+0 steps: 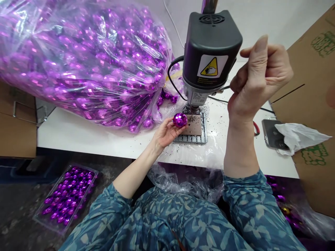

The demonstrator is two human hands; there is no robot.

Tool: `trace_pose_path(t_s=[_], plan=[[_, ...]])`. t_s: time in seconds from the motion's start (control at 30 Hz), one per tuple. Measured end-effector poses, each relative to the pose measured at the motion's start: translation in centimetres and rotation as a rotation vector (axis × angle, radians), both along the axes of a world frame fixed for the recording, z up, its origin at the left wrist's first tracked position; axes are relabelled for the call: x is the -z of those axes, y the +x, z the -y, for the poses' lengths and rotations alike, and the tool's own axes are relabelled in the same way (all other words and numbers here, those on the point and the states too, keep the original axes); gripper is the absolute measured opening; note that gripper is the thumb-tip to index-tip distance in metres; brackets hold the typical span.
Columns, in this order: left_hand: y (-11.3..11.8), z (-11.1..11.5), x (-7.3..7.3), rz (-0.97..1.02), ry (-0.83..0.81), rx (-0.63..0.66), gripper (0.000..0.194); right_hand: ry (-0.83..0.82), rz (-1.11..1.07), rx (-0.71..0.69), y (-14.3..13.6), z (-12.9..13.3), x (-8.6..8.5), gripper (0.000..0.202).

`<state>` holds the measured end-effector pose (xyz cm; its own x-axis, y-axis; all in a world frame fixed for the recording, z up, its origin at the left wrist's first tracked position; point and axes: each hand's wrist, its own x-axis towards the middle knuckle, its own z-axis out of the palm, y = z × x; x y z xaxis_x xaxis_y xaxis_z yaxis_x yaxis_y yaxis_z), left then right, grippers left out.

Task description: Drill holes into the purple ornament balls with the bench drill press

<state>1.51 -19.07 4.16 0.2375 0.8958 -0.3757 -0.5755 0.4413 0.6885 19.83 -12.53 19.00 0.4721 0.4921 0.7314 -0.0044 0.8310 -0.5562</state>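
Note:
My left hand (167,132) holds a shiny purple faceted ball (180,120) at its fingertips, beside the drill press's base plate (203,139). Above the plate stands the black drill press (212,45) with a yellow warning label. A brown board (195,125) lies on the base, scattered with dark shavings. My right hand (261,75) is raised to the right of the drill head, its fingers curled and thumb up; whatever is inside the curled fingers is hidden.
A large clear bag of purple balls (86,66) covers the table's left side. A phone (273,134) and white tissue (300,136) lie at right, near a cardboard box (311,94). A tray of purple balls (68,195) sits low at left.

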Motion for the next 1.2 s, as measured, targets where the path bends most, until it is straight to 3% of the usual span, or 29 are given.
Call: trace_pose_path(t_s=[0.17,0.33,0.43,0.6,0.73,0.97,1.2], plan=[[-0.4,0.6,-1.0,0.173,-0.117,0.043,0.041,-0.024,-0.006,-0.009,0.1,0.0,0.0,0.06],[-0.6,1.0,-0.8,0.17,-0.022,0.073,0.034,-0.017,0.004,0.012,0.0,-0.1,0.1,0.06],[-0.4,1.0,0.2,0.028,0.106,0.052,0.032,-0.025,0.018,0.016,0.0,0.0,0.1,0.059],[-0.3,-0.1,3.4,-0.391,0.336,-0.112,0.059,0.008,0.002,-0.027,-0.2,0.3,0.0,0.054],[-0.3,-1.6,5.1,-0.541,0.43,-0.119,0.067,0.001,0.02,-0.012,-0.2,0.4,0.1,0.052],[0.2,-3.7,5.4,-0.768,0.452,-0.089,0.062,-0.011,0.03,0.039,-0.4,0.5,0.1,0.058],[1.3,-4.7,6.2,-0.839,0.577,-0.031,0.06,-0.009,0.08,0.08,-0.4,0.6,0.2,0.06]])
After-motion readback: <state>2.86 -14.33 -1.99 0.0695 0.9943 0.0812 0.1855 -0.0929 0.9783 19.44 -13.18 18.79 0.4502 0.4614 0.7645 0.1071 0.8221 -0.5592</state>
